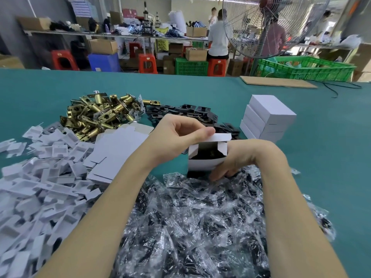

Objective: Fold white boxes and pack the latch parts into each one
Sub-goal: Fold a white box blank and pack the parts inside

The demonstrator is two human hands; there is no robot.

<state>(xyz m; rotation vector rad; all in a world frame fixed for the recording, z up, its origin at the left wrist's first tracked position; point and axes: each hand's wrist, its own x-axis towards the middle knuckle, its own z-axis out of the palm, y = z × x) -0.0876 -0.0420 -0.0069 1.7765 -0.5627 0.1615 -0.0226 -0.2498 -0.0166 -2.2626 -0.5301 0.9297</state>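
Observation:
A small white box (202,163) stands upright in the middle of the teal table (321,157), its top open, with dark parts showing inside. My left hand (178,137) pinches the box's top lid flap (219,137) between thumb and fingers. My right hand (239,157) grips the box's right side and bottom, fingers curled under it. Brass latch bolts (96,115) lie heaped at the back left, black strike plates (192,112) behind the hands.
Clear bags of dark screws (200,217) cover the near table. Flat box blanks (116,149) and white card inserts (40,177) pile at the left. Closed white boxes (269,119) are stacked at the right. A cardboard sheet (277,82) lies far right.

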